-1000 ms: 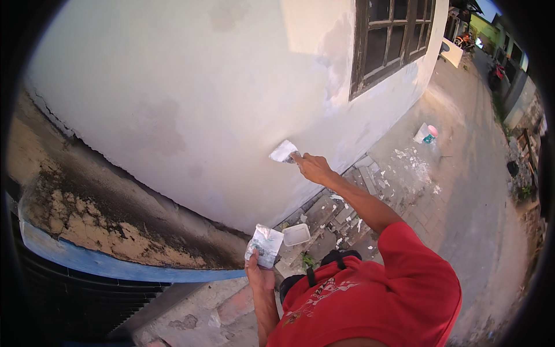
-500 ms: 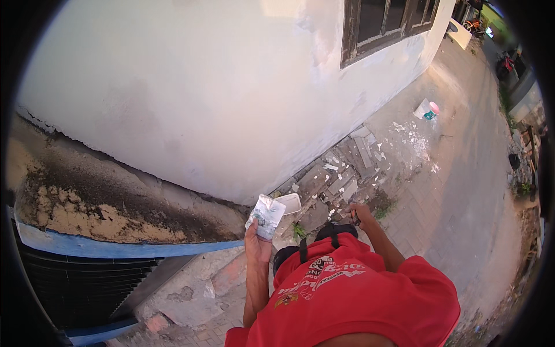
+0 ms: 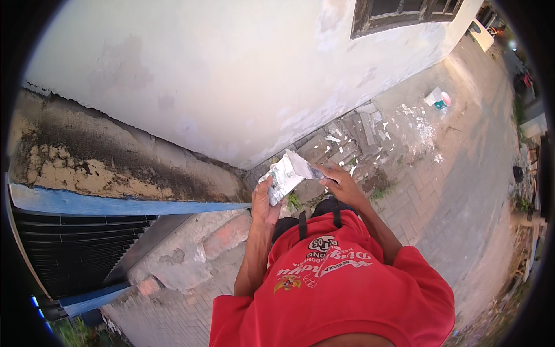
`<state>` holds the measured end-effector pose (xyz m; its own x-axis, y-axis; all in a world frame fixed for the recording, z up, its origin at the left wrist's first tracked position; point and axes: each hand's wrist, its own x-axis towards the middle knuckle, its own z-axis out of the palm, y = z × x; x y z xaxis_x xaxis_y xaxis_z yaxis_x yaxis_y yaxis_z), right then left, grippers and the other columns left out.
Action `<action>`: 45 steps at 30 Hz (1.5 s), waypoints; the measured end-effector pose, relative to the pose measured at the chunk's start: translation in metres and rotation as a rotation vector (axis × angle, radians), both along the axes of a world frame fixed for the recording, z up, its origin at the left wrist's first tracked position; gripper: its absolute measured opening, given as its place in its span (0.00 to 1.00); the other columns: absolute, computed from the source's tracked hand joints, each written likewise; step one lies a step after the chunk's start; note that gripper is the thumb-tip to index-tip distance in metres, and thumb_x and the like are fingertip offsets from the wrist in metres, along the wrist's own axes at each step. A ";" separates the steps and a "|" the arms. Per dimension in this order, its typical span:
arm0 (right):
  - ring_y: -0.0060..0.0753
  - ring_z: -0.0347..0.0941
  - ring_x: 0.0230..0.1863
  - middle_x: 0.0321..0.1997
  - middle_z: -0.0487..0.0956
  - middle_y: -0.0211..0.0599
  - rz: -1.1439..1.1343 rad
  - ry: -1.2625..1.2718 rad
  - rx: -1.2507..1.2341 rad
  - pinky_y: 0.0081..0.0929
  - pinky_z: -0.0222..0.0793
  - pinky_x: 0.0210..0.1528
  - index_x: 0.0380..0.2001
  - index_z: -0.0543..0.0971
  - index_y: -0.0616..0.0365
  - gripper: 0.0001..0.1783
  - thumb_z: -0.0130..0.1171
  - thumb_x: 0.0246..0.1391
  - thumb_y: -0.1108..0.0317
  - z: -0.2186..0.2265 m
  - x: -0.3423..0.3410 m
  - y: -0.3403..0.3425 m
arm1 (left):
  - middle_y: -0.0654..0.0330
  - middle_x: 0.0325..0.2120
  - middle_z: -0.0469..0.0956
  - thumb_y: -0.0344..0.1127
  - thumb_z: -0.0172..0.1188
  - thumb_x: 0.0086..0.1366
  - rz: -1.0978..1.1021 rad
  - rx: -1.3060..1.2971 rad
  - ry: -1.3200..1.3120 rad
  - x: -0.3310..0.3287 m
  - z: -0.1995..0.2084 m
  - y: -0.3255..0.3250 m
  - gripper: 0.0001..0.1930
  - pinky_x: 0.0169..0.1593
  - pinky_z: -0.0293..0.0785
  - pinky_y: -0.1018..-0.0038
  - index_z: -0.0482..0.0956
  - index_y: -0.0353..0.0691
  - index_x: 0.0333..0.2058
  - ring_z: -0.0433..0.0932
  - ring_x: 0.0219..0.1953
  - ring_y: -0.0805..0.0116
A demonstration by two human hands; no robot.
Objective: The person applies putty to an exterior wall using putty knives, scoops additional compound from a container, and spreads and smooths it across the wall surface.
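Observation:
My left hand (image 3: 263, 200) grips a flat, white-smeared plate (image 3: 283, 180) with greyish patches, held out near the foot of the wall. My right hand (image 3: 341, 182) is closed around a putty knife (image 3: 304, 166), whose wide whitish blade meets the right side of the plate. Most of its handle is covered by my fingers. Just beyond both hands rises the pale wall (image 3: 219, 87), with patchy, uneven filler marks on its surface.
Broken tiles and rubble (image 3: 352, 139) lie along the wall base. Farther off stands a white bucket (image 3: 437, 99) beside white spatters. A mouldy ledge (image 3: 104, 168) with a blue edge (image 3: 115, 199) runs left. A wooden window frame (image 3: 399, 20) is at upper right.
My right hand has come up and leftward, bringing the putty knife against the plate. My left hand has risen slightly with the plate. The view has shifted, and the white tray on the ground no longer shows.

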<state>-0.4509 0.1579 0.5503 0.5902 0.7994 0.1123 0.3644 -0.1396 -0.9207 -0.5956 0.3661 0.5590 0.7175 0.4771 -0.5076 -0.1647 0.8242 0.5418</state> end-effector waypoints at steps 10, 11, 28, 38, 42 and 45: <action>0.39 0.69 0.43 0.41 0.76 0.41 -0.059 0.064 0.048 0.31 0.66 0.51 0.60 0.74 0.52 0.25 0.58 0.57 0.70 0.026 -0.006 0.011 | 0.60 0.39 0.82 0.34 0.63 0.63 0.051 0.055 0.088 -0.011 0.011 -0.006 0.12 0.44 0.82 0.68 0.77 0.35 0.43 0.83 0.40 0.69; 0.39 0.69 0.43 0.41 0.76 0.41 -0.067 0.059 0.048 0.31 0.66 0.51 0.60 0.74 0.52 0.25 0.58 0.57 0.70 0.022 -0.004 0.012 | 0.60 0.39 0.82 0.34 0.63 0.63 0.043 0.055 0.083 -0.007 0.008 -0.005 0.12 0.44 0.82 0.68 0.77 0.35 0.43 0.83 0.40 0.69; 0.44 0.69 0.34 0.33 0.66 0.40 -0.252 -0.359 -0.301 0.38 0.67 0.34 0.62 0.73 0.38 0.30 0.55 0.55 0.74 0.088 0.022 -0.018 | 0.57 0.44 0.79 0.33 0.57 0.70 0.135 0.564 -0.070 0.049 0.058 0.010 0.14 0.51 0.74 0.72 0.74 0.32 0.50 0.77 0.46 0.71; 0.47 0.71 0.38 0.37 0.67 0.44 -0.246 -0.659 -0.319 0.40 0.70 0.33 0.58 0.77 0.42 0.31 0.55 0.50 0.78 0.098 0.019 0.017 | 0.55 0.47 0.78 0.32 0.54 0.71 0.069 0.701 -0.002 0.074 0.061 -0.003 0.16 0.53 0.74 0.71 0.72 0.30 0.53 0.77 0.48 0.68; 0.48 0.71 0.41 0.40 0.69 0.45 -0.193 -0.722 -0.414 0.39 0.70 0.34 0.57 0.77 0.45 0.30 0.56 0.49 0.77 0.083 0.032 0.001 | 0.55 0.46 0.77 0.33 0.54 0.71 0.068 0.792 -0.017 0.090 0.063 -0.002 0.16 0.53 0.74 0.70 0.72 0.30 0.53 0.77 0.48 0.68; 0.43 0.72 0.39 0.37 0.70 0.44 -0.206 -0.518 -0.421 0.36 0.70 0.32 0.59 0.76 0.47 0.28 0.57 0.53 0.75 0.025 0.062 -0.021 | 0.56 0.45 0.77 0.34 0.54 0.71 0.179 0.754 -0.023 0.086 0.056 0.003 0.16 0.53 0.74 0.69 0.71 0.31 0.53 0.77 0.48 0.68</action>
